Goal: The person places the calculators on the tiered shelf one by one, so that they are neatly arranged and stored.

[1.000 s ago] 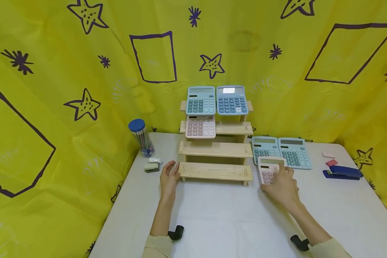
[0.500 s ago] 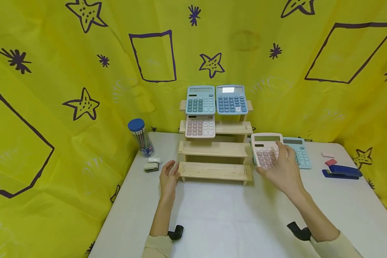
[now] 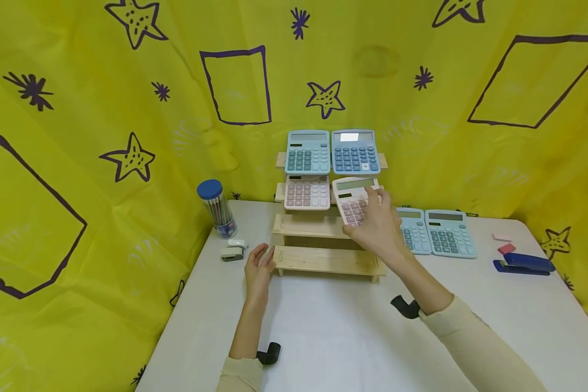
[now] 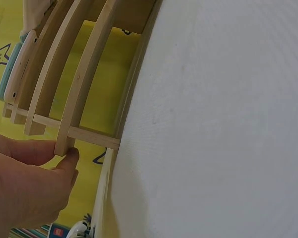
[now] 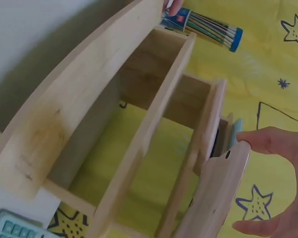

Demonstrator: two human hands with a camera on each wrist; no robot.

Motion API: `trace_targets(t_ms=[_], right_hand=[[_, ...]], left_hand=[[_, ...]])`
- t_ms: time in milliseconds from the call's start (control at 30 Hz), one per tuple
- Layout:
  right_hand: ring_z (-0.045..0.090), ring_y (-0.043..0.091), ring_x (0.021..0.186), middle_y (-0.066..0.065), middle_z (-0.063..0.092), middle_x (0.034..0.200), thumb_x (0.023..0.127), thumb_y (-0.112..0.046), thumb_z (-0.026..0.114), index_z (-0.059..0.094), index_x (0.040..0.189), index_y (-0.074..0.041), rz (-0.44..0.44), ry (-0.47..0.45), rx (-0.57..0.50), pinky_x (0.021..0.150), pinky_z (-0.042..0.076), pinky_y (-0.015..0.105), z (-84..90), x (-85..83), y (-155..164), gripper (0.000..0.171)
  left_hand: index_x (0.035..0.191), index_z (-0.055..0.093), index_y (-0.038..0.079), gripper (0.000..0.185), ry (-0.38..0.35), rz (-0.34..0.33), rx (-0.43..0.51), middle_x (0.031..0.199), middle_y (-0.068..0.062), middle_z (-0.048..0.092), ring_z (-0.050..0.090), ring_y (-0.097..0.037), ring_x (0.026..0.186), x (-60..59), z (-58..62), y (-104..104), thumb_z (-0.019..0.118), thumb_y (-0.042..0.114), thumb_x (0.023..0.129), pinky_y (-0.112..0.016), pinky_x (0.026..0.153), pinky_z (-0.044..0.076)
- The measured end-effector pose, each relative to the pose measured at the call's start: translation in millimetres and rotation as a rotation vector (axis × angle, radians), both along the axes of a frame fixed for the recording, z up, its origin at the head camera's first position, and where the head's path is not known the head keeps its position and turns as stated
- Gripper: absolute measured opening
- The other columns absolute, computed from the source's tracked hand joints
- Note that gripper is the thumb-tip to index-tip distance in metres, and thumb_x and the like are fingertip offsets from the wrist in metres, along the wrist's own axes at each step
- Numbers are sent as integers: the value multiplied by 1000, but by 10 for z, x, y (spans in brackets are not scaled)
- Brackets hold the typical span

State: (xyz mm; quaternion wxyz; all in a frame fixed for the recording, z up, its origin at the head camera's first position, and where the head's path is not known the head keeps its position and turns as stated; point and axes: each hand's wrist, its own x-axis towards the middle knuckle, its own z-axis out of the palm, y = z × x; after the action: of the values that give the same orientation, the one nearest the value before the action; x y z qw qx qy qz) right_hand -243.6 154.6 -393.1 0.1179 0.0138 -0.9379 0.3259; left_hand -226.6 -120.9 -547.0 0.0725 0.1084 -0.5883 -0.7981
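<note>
My right hand [image 3: 378, 227] grips a pink calculator [image 3: 351, 209] by its edges, thumb low and fingers near the top. The calculator is slightly tilted, in front of the right part of the rack's second tier from the top. My left hand [image 4: 30, 181] pinches the left end of the lowest plank of a stepped wooden rack [image 3: 323, 260]. A second pink calculator [image 3: 307, 194] leans on that same tier at the left. A teal calculator [image 3: 307, 152] and a blue calculator [image 3: 355, 152] stand side by side on the top tier.
Two light-blue calculators [image 3: 451, 234] lie on the white table [image 3: 323, 332], right of the rack. Farther right are a blue stapler [image 3: 524, 263] and two erasers [image 3: 507, 248]. On the left stand a blue-lidded pencil tub [image 3: 218, 209] and a small green stapler [image 3: 232, 253].
My right hand has lifted the pink calculator from near the light-blue ones and carried it left and up to the rack. The left hand has stayed at the rack's end.
</note>
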Motion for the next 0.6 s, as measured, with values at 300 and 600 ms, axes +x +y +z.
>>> trace_targets(t_ms=[300, 600], right_hand=[[35, 70, 132, 35, 27, 160, 81, -38, 80, 36, 155, 0, -98, 78, 79, 105, 27, 78, -217, -336, -249, 94], [20, 69, 144, 34, 15, 166, 97, -43, 68, 34, 154, 2, -131, 159, 47, 115, 14, 77, -367, -494, -334, 80]], left_hand=[[148, 42, -6, 61, 3, 9, 19, 157, -24, 41, 48, -39, 143, -4, -39, 14, 47, -24, 90, -19, 90, 53], [148, 43, -6, 62, 10, 17, 12, 157, -24, 42, 49, -39, 143, -8, -26, 15, 47, -24, 89, -19, 89, 53]])
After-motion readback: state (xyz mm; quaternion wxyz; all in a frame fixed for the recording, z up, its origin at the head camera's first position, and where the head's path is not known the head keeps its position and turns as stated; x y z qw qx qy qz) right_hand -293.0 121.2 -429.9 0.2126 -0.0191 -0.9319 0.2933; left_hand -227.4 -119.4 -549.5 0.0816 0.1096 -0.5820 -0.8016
